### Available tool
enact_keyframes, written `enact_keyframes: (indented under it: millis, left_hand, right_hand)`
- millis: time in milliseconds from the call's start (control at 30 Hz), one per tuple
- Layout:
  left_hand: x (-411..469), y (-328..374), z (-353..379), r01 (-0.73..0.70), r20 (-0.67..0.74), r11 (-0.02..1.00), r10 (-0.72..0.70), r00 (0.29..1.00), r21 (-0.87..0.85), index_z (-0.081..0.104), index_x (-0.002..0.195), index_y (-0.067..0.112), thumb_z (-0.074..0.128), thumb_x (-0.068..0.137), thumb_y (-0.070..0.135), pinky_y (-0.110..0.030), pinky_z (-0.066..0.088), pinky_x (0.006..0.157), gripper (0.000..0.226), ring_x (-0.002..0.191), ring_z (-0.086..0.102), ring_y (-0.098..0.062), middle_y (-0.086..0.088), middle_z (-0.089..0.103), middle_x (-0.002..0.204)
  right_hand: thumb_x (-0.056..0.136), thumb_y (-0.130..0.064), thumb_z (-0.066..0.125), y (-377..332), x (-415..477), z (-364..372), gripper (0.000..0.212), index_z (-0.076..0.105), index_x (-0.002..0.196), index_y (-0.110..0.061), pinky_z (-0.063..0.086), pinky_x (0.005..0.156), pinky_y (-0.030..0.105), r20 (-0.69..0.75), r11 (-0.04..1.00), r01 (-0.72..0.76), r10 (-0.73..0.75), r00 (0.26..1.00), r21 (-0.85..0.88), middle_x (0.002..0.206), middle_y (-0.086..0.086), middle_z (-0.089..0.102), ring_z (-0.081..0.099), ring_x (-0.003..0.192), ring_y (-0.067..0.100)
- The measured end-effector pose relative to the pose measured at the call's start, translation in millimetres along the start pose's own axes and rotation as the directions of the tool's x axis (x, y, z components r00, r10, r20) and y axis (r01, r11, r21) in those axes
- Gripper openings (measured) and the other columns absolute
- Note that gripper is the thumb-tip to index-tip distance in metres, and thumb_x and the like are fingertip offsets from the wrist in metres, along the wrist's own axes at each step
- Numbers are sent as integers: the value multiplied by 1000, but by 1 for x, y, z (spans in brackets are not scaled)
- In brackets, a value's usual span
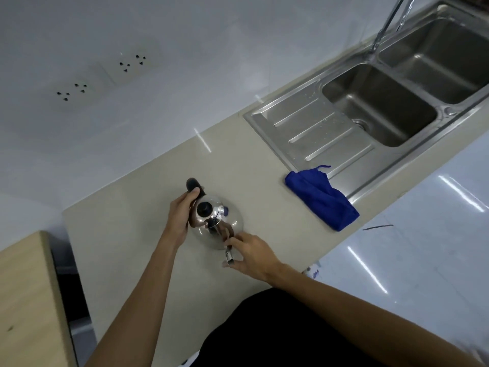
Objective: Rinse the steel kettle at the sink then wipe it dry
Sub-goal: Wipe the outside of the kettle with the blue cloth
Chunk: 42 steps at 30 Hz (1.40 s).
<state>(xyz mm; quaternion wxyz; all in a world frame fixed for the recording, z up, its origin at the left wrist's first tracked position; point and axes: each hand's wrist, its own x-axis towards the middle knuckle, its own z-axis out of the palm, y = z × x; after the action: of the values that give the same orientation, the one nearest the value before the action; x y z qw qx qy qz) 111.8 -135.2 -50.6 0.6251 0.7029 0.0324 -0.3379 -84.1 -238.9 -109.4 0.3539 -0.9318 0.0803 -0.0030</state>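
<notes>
A shiny steel kettle (232, 221) with a black lid knob and a black handle stands on the beige counter (132, 234), left of the sink. My left hand (180, 215) is closed around the black handle at the kettle's far left side. At the kettle's near side my right hand (251, 254) pinches the steel spout. A folded blue cloth (322, 198) lies on the counter to the right, its far corner overlapping the sink's drainboard. The steel double sink (381, 112) sits at the upper right.
A tall steel tap (386, 25) rises behind the divider between the two basins. Wall sockets (103, 75) sit on the white wall behind the counter. A wooden surface (26, 300) stands at the lower left, beside a dark gap. The glossy white floor (423, 247) lies right of the counter's edge.
</notes>
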Motion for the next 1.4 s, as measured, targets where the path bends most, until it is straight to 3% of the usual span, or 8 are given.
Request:
enact_keyframes:
  millis: [233, 400, 500, 567, 700, 867, 1133, 1400]
  left_hand:
    - [-6, -4, -5, -60, -19, 998, 60, 998, 18, 78, 102, 9, 67, 94, 30, -36, 54, 97, 25, 97, 73, -17, -6, 79, 100]
    - [-26, -22, -5, -98, -131, 995, 98, 987, 5, 79, 92, 18, 61, 98, 36, -26, 49, 93, 26, 97, 69, -10, -2, 79, 98]
    - [-40, -35, 3, -128, -214, 992, 126, 969, 6, 75, 93, 9, 59, 100, 33, -13, 47, 78, 29, 77, 62, 5, 5, 70, 83]
    - [-46, -46, 8, -158, -228, 987, 151, 962, -14, 72, 97, -1, 58, 101, 32, -9, 47, 78, 36, 82, 61, 0, -2, 69, 89]
    - [-56, -51, 15, -158, -258, 979, 120, 959, -130, 74, 95, 9, 59, 100, 31, -23, 47, 85, 27, 82, 61, -8, 0, 70, 85]
    - [-68, -55, 8, -183, -197, 963, 145, 970, -196, 72, 102, 14, 57, 102, 26, -28, 44, 93, 19, 86, 60, -9, 5, 69, 85]
    - [-86, -63, -27, -220, -257, 944, 155, 954, -247, 73, 108, 26, 54, 102, 21, -35, 38, 107, 20, 102, 61, -7, 17, 74, 97]
    - [-96, -66, -72, -227, -315, 932, 134, 940, -282, 70, 111, 28, 53, 99, 13, -32, 35, 102, 26, 95, 62, 6, 25, 73, 93]
  right_hand:
    - [81, -37, 70, 6, -3, 4, 28, 67, 105, -24, 57, 68, 34, -102, 1000, -5, 2, 995, -24, 100, 1, 67, 67, 81, 24]
    - [90, -33, 64, 29, -10, -19, 26, 65, 112, -19, 54, 77, 30, -159, 980, -122, 147, 976, 157, 106, 1, 69, 66, 87, 18]
    - [95, -35, 60, 39, -3, -34, 20, 67, 104, -18, 54, 78, 24, -110, 949, -210, 240, 964, 236, 103, -3, 70, 65, 82, 8]
    - [98, -31, 57, 40, 4, -38, 21, 67, 98, -13, 49, 70, 23, -95, 940, -236, 266, 959, 246, 94, 0, 69, 62, 74, 8]
    - [100, -20, 55, 41, 16, -38, 17, 64, 99, -6, 52, 70, 24, -95, 911, -288, 328, 940, 295, 92, 5, 70, 66, 76, 18]
    - [101, -15, 51, 38, 31, -30, 15, 62, 103, -4, 59, 81, 47, -85, 853, -346, 407, 909, 391, 95, 13, 73, 71, 83, 27]
    - [98, -12, 52, 11, 75, -9, 13, 63, 98, -4, 57, 86, 53, 11, 775, -417, 469, 883, 474, 92, 12, 73, 71, 86, 31]
    - [98, -15, 51, -34, 117, 9, 14, 62, 99, -7, 57, 90, 52, 174, 710, -453, 433, 885, 539, 96, 12, 70, 70, 93, 33]
